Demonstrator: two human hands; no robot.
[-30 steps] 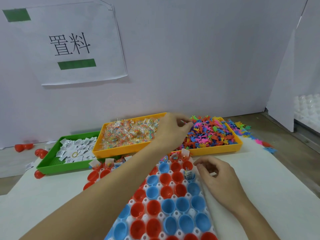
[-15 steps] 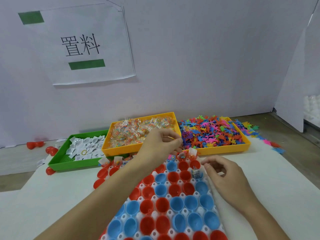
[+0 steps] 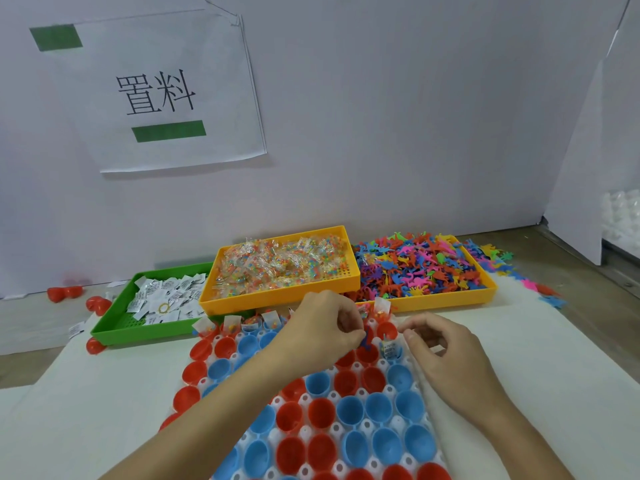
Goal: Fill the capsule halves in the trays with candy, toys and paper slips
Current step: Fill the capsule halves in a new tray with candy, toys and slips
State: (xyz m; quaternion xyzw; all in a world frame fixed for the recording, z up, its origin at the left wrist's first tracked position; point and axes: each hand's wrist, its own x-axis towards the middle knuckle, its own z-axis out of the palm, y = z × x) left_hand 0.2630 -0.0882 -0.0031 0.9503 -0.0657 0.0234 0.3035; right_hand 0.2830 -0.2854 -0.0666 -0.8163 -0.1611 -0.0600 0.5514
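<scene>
A brownish wooden tabletop (image 3: 588, 271) carries a white sheet (image 3: 540, 368) spread over most of its near part. On the sheet lies a white plastic tray of red and blue capsule halves (image 3: 346, 410). Behind it, side by side, stand a green plastic tray of paper slips (image 3: 114, 323), a yellow plastic tray of wrapped candy (image 3: 277, 299) and a second yellow tray heaped with coloured toy figures (image 3: 478, 292). Loose red capsule halves (image 3: 65, 293) lie at the left, spilled toy figures (image 3: 540, 289) at the right.
</scene>
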